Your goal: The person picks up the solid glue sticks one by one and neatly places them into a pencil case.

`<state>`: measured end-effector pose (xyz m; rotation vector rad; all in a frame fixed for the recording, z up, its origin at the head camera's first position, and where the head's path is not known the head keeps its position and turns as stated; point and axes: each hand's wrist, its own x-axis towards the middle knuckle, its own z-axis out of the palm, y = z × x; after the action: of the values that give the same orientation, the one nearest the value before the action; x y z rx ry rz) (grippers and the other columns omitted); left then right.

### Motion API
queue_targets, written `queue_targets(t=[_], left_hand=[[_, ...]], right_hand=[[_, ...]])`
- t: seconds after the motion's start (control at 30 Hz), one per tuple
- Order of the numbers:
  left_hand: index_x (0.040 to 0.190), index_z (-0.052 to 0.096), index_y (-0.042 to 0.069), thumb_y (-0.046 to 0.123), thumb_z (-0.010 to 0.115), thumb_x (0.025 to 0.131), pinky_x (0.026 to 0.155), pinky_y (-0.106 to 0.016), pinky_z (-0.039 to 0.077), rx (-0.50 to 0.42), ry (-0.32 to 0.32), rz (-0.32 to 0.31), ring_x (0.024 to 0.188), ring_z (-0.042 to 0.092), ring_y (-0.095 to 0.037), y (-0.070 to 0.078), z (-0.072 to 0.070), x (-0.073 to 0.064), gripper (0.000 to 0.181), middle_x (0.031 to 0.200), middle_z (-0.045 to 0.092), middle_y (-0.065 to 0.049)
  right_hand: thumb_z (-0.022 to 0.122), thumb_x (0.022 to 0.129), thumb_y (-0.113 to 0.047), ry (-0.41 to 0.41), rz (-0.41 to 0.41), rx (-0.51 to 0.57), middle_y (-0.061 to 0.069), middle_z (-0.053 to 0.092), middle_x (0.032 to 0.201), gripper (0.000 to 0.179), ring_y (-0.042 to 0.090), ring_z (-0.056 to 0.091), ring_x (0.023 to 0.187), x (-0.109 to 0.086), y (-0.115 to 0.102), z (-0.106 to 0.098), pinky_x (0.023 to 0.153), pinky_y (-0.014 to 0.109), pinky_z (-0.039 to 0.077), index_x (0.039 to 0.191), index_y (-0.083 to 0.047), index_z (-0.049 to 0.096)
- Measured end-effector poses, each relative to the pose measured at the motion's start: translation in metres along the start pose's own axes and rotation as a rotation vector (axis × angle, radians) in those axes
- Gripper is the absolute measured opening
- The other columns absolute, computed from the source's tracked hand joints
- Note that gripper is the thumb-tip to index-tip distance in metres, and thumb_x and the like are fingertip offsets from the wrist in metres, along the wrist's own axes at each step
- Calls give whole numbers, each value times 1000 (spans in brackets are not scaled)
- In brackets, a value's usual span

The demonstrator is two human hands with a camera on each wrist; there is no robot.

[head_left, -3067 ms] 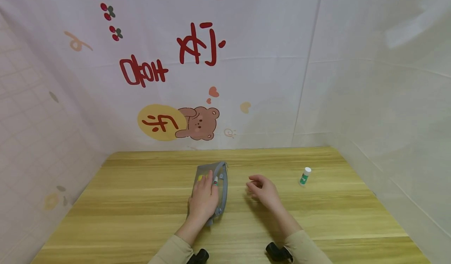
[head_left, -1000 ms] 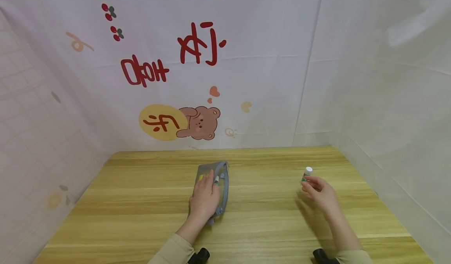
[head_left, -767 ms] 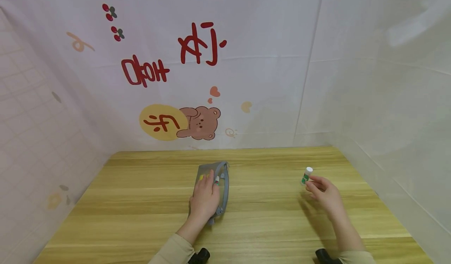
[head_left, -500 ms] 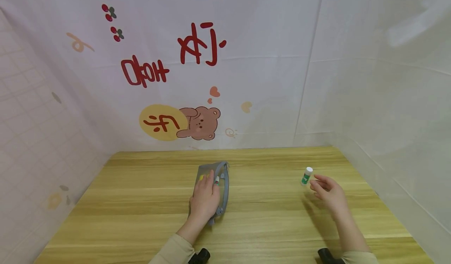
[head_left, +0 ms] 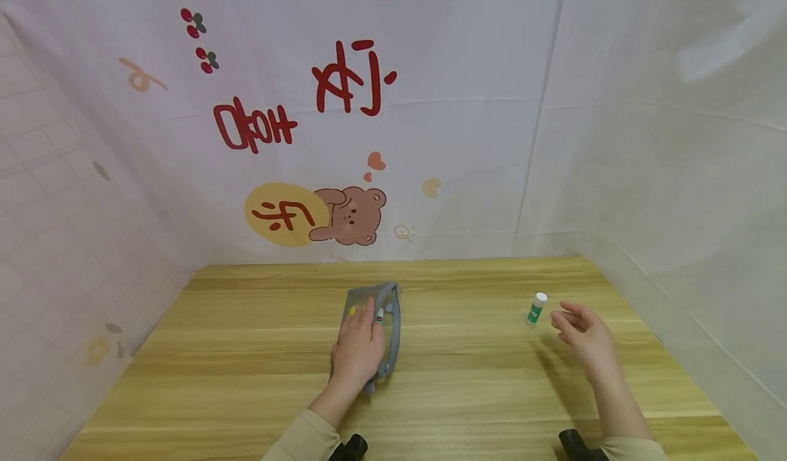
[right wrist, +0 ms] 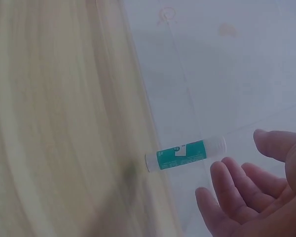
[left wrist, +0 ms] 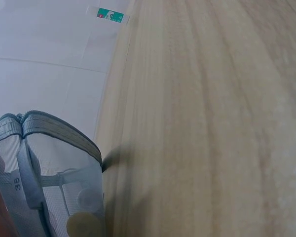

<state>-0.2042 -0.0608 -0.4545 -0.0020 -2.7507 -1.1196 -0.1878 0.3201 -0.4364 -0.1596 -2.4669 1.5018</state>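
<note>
My left hand (head_left: 356, 348) rests palm down on a grey mesh zip pouch (head_left: 395, 338), fingers extended along its top. Through the mesh show a yellow item (head_left: 352, 310) and a small white-and-green tube (head_left: 379, 316); the hand covers much of the rest. Towards the right, a glue stick (head_left: 536, 309) with a white cap and green label stands upright on the table. Just right of it hovers my right hand (head_left: 590, 341), fingers loosely bent and holding nothing. In the right wrist view a gap separates the thumb and fingers, beside the capped end of the glue stick (right wrist: 182, 154).
The wooden table (head_left: 246, 352) extends around both hands. Behind it hangs a white cloth backdrop (head_left: 467, 140) printed with a bear and red characters, and cloth also closes off the left and right sides. Black wrist cameras (head_left: 350, 447) are strapped at both sleeves.
My right hand went from mid-table across to the glue stick, its fingers at the tube, then drew back rightwards. The glue stick stands in the same spot. My left hand stays on the pouch.
</note>
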Motion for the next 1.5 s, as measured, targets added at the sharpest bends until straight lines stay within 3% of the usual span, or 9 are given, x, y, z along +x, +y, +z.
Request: queue_targets(t=[0.23,0.6,0.7,0.87,1.07,1.13,1.23,1.37,1.5], left_hand=[[152,42,11,26,39,99,92,-80,28,-6,15,5,138,33,-47,-1,1,-1,55,150,41,-23],[151,42,10,23,38,100,90,-81,28,7,10,16,138,33,-48,0,-1,-1,53,149,41,-24],[151,42,10,23,39,100,90,-81,28,7,11,15,138,33,-48,0,0,-1,52,149,41,-24],[151,42,10,22,39,100,90,-81,28,8,10,12,138,33,-48,0,-1,-1,52,150,41,-24],[151,42,10,22,39,101,90,-81,28,6,7,12,138,33,-48,0,-1,0,52,150,41,-24],[151,42,10,23,39,101,90,-81,28,8,7,11,138,33,-48,0,-1,0,52,150,41,-24],[151,42,10,23,39,101,90,-81,28,11,5,10,138,33,-47,1,-1,0,52,150,41,-24],[151,42,10,23,39,101,89,-82,28,6,5,5,138,33,-48,1,-1,-1,52,150,41,-24],[151,42,10,22,39,100,89,-82,27,4,5,6,138,32,-48,1,-1,0,53,150,40,-24]], right_hand=[[58,100,-34,25,6,-113,29,57,129,60,-20,44,86,-1,0,-1,72,5,41,140,8,44],[60,99,-30,51,53,-45,31,50,137,63,-19,44,88,2,2,4,74,3,39,144,9,39],[60,99,-30,59,68,-29,30,49,139,64,-7,50,98,4,3,7,75,2,39,146,8,38],[59,100,-29,46,82,-10,28,45,143,65,34,49,124,8,7,10,75,1,37,148,7,34],[59,100,-30,33,96,-8,28,44,145,66,40,46,130,16,15,14,75,2,35,150,4,33],[59,100,-31,27,101,-22,27,44,146,66,39,46,131,18,17,16,79,5,38,151,3,33],[59,100,-31,5,103,-20,27,43,147,67,40,44,133,21,18,18,97,24,44,152,2,31],[58,100,-29,-21,105,-3,27,40,149,68,41,41,135,24,18,21,107,51,36,152,3,28],[58,101,-26,-30,112,4,27,40,148,66,39,42,135,26,19,24,108,50,36,152,4,28]])
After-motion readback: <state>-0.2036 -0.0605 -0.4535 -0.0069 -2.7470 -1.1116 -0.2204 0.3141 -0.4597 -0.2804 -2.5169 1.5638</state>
